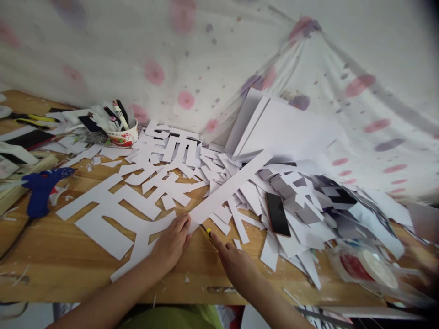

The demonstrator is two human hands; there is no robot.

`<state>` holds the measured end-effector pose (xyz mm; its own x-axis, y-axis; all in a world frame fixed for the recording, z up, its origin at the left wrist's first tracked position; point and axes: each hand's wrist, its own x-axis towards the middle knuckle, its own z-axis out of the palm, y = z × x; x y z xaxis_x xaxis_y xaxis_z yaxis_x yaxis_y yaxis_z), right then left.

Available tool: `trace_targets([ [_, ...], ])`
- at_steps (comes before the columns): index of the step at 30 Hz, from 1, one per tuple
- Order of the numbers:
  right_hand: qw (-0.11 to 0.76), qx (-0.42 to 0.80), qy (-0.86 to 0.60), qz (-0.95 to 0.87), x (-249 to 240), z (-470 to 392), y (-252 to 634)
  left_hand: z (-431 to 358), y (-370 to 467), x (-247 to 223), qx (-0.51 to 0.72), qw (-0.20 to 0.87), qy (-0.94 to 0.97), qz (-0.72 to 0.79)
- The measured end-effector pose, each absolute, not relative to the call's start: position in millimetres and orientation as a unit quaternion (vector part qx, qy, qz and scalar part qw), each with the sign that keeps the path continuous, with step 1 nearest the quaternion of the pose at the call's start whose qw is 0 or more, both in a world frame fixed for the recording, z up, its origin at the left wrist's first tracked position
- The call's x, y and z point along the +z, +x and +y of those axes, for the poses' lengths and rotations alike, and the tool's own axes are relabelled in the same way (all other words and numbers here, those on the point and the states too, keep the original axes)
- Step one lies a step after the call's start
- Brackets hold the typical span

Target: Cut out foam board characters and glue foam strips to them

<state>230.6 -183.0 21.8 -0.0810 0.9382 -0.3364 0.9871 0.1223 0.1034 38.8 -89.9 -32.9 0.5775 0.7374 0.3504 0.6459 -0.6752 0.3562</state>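
A large white cut-out shape (130, 219) lies on the wooden table, with a long straight strip reaching up to the right. My left hand (174, 237) presses on it near the middle, fingers together on the white sheet. In my right hand (235, 262) is a yellow and black cutter (209, 232), its tip touching the lower edge of the strip, just right of my left hand. Further up the table lie other white cut-out characters (171, 183), partly overlapping.
White scraps and a black phone (277, 214) lie to the right, near a roll of tape (370, 268). A blue glue gun (41, 189) is at the left. A cup of pens (123, 136) and white boards (277, 130) stand by the covered wall.
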Motion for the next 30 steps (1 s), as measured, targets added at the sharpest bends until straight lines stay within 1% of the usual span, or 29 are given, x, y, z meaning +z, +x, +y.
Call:
trace_targets([
  [4, 0.165, -0.082, 0.656, 0.732, 23.1, -184.4, 234.8, -88.6, 39.0, -29.5, 0.238, 0.098, 0.882, 0.394],
  [8, 0.126, -0.089, 0.668, 0.728, 29.5, -188.3, 245.3, -87.7, 39.3, -29.8, 0.254, 0.108, 0.878, 0.391],
  [10, 0.106, -0.069, 0.703, 0.700, 30.5, -190.8, 254.5, -87.6, 39.7, -31.3, 0.267, 0.111, 0.872, 0.395],
  [13, 0.100, -0.014, 0.747, 0.657, 25.7, -192.7, 269.1, -87.0, 39.5, -30.0, 0.294, 0.124, 0.859, 0.401],
  [16, 0.086, 0.030, 0.750, 0.655, 15.7, -191.3, 277.7, -84.4, 35.6, -19.2, 0.339, 0.129, 0.843, 0.398],
  [18, 0.051, 0.037, 0.744, 0.665, 10.1, -187.9, 278.6, -80.8, 30.5, -6.5, 0.370, 0.125, 0.837, 0.383],
  [20, -0.014, 0.030, 0.739, 0.673, 8.8, -181.1, 276.4, -76.0, 24.5, 8.7, 0.399, 0.117, 0.836, 0.358],
  [22, -0.124, -0.014, 0.738, 0.663, 14.1, -169.2, 271.5, -71.8, 19.4, 24.2, 0.429, 0.103, 0.835, 0.329],
  [24, -0.278, -0.148, 0.729, 0.608, 26.7, -152.0, 264.7, -70.1, 16.4, 37.8, 0.454, 0.090, 0.836, 0.296],
  [26, -0.428, -0.369, 0.667, 0.486, 44.7, -131.6, 256.9, -71.9, 15.5, 47.7, 0.470, 0.078, 0.841, 0.258],
  [27, -0.475, -0.471, 0.616, 0.417, 54.4, -121.5, 253.0, -73.8, 15.5, 51.1, 0.473, 0.070, 0.846, 0.237],
  [28, -0.509, -0.541, 0.569, 0.352, 63.7, -112.0, 249.2, -76.0, 15.8, 53.4, 0.475, 0.062, 0.851, 0.215],
  [30, -0.581, -0.587, 0.510, 0.239, 79.4, -97.0, 242.1, -79.9, 16.7, 55.2, 0.482, 0.047, 0.854, 0.189],
])
